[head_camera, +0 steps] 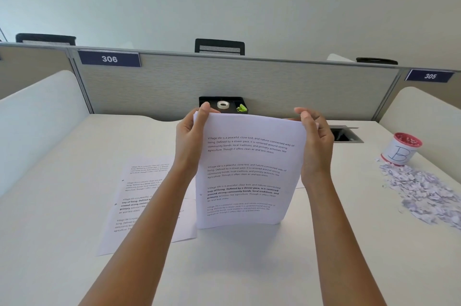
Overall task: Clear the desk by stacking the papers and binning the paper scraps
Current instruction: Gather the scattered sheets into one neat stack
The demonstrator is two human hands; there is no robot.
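Note:
A stack of printed white papers [247, 173] stands upright on its bottom edge on the white desk [249, 268]. My left hand [192, 136] grips its upper left side, thumb in front. My right hand [315, 141] grips its upper right side. More printed sheets [139, 196] lie flat on the desk to the left, partly hidden by my left forearm. A heap of paper scraps [421, 191] lies at the right edge of the desk. Behind it stands a small red-rimmed white bin [401, 149] with scraps inside.
A black tray [212, 101] with a tape roll [223, 105] and a green clip [241, 108] sits against the grey partition [249, 81]. A cable opening [345, 134] is in the desk at the right. White side dividers flank the desk.

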